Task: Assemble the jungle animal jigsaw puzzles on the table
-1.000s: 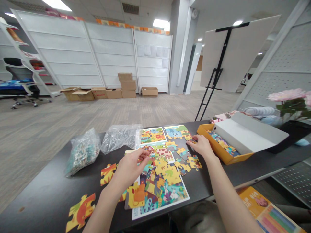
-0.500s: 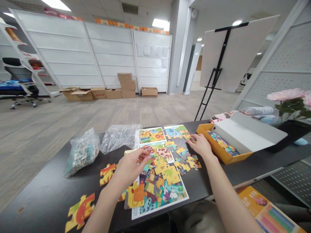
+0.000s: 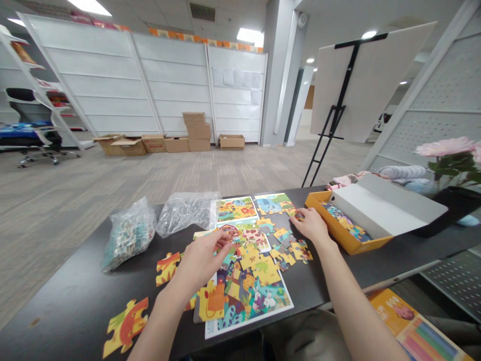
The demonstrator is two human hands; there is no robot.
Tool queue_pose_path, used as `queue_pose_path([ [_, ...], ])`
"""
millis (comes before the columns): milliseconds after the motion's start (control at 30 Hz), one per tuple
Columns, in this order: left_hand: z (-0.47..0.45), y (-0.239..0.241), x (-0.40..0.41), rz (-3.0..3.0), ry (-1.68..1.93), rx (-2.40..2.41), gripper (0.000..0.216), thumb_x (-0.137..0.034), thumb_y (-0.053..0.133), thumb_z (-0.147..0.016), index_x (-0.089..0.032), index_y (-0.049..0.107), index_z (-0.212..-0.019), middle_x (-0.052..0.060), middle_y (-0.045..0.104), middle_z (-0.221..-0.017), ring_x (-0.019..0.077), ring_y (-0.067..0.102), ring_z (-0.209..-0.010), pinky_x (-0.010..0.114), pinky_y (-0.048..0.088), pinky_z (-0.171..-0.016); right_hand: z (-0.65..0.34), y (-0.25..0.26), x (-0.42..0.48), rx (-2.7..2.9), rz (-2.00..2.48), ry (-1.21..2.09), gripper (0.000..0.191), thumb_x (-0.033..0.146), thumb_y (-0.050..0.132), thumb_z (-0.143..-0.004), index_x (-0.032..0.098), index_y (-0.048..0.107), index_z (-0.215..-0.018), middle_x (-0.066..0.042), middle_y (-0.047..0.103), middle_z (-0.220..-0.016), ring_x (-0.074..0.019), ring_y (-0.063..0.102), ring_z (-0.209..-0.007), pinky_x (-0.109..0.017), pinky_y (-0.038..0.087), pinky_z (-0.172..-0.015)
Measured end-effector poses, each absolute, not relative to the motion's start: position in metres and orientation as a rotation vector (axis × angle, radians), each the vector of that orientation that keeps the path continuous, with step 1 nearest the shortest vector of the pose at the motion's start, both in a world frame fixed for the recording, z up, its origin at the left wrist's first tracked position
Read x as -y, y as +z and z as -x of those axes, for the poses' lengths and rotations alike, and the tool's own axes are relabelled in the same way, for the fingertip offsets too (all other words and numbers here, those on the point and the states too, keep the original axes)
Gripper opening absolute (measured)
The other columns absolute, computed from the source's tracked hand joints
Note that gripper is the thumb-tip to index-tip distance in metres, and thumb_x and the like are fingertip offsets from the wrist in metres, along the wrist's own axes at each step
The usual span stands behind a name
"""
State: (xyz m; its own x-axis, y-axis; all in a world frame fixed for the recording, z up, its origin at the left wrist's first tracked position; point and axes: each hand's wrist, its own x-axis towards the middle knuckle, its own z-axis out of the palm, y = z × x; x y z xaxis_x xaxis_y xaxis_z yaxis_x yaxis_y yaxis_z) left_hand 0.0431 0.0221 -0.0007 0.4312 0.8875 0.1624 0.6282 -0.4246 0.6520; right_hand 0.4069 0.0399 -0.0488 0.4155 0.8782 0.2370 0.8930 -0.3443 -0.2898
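My left hand (image 3: 205, 256) hovers over the printed picture sheets, fingers loosely curled and thumb a little apart, with nothing visible in it. At the right, my right hand (image 3: 311, 224) has its fingertips on a small yellow puzzle piece (image 3: 299, 217), partly covered by the fingers. This lies by the lower right corner of a joined elephant section (image 3: 274, 204). Several loose yellow puzzle pieces (image 3: 266, 269) lie on the animal picture sheet (image 3: 263, 312) and beside it. Left of my left forearm are an orange piece (image 3: 168, 267) and a red-and-yellow piece (image 3: 127, 327).
An open yellow box (image 3: 347, 245) of puzzle pieces stands on the right of the black table (image 3: 71, 296). A clear bag of pieces (image 3: 130, 233) and a crumpled plastic bag (image 3: 187, 213) lie left. Pink flowers (image 3: 447, 147) stand at the far right.
The whole view has shifted very slightly to the right. Both hands hold nearly the same places, and the puzzle pieces look unmoved.
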Motion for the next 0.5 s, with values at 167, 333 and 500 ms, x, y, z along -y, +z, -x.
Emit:
queue_pose_path([
  [167,-0.0441,-0.0014,-0.0224,-2.184,0.668,-1.285,0.026,-0.046,0.054,-0.092,-0.025,0.068,-0.098,0.003,0.077,-0.096,0.0224,0.072,-0.089,0.030,0.054,-0.077,-0.4060,-0.0495,-0.0412,1.512,2.320,-0.051,0.041,0.051,0.060,-0.087,0.023,0.073,-0.114,-0.013,0.063,-0.112,-0.0278,0.064,-0.101,-0.034,0.048,-0.081],
  [333,-0.0442,-0.0013,-0.0226,-2.191,0.667,-1.282,0.027,-0.047,0.054,-0.092,-0.025,0.068,-0.099,0.003,0.077,-0.096,0.0221,0.072,-0.090,0.030,0.053,-0.077,-0.4073,-0.0522,-0.0419,1.529,2.293,-0.083,0.042,0.052,0.061,-0.087,0.023,0.074,-0.114,-0.013,0.063,-0.111,-0.0279,0.063,-0.101,-0.034,0.049,-0.081],
  [500,-0.0445,-0.0017,-0.0229,-2.190,0.662,-1.279,0.027,-0.047,0.054,-0.092,-0.025,0.068,-0.099,0.003,0.077,-0.097,0.0221,0.072,-0.090,0.030,0.053,-0.076,-0.4072,-0.0539,-0.0455,1.572,2.220,-0.129,0.039,0.048,0.060,-0.089,0.024,0.074,-0.117,-0.013,0.061,-0.113,-0.0279,0.061,-0.104,-0.035,0.048,-0.084],
])
